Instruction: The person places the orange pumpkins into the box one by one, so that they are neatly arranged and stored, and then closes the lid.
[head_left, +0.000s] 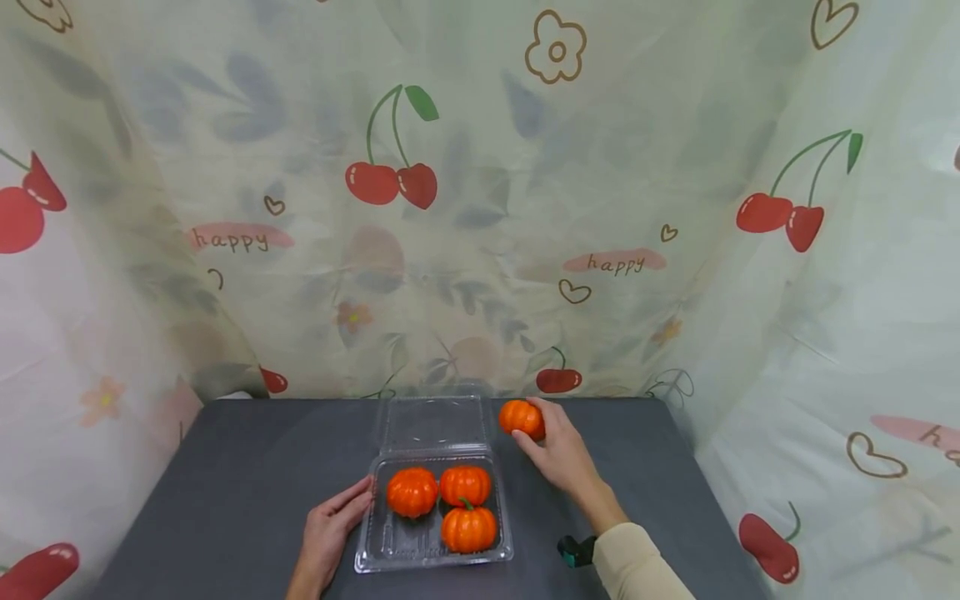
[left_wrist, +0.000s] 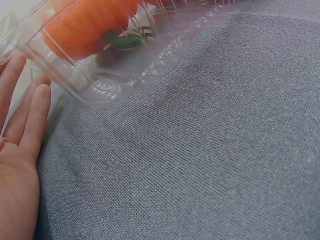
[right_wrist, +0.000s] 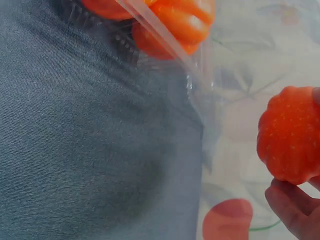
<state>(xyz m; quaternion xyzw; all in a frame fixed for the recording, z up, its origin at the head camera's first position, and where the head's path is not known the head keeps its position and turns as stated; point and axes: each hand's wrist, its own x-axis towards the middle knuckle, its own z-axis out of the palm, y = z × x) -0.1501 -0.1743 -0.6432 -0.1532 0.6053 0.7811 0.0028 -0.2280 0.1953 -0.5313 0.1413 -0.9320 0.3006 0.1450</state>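
My right hand [head_left: 558,446] grips a small orange pumpkin [head_left: 521,419] between thumb and fingers, to the right of the raised lid. In the right wrist view the same pumpkin [right_wrist: 291,135] shows its ribbed side above my fingertips [right_wrist: 285,200]. A clear plastic clamshell box [head_left: 375,554] lies open on the table with three pumpkins inside, one at left [head_left: 412,492], one at back right [head_left: 466,485] and one at front right [head_left: 468,530] with a green stem. Straight fingers of my left hand [head_left: 333,529] touch the box's left side.
The box's clear lid [head_left: 433,423] is folded back toward the rear of the grey cloth-covered table [head_left: 255,492]. A printed curtain [head_left: 480,250] hangs behind and on both sides. A dark strapped device [head_left: 576,552] sits at my right wrist.
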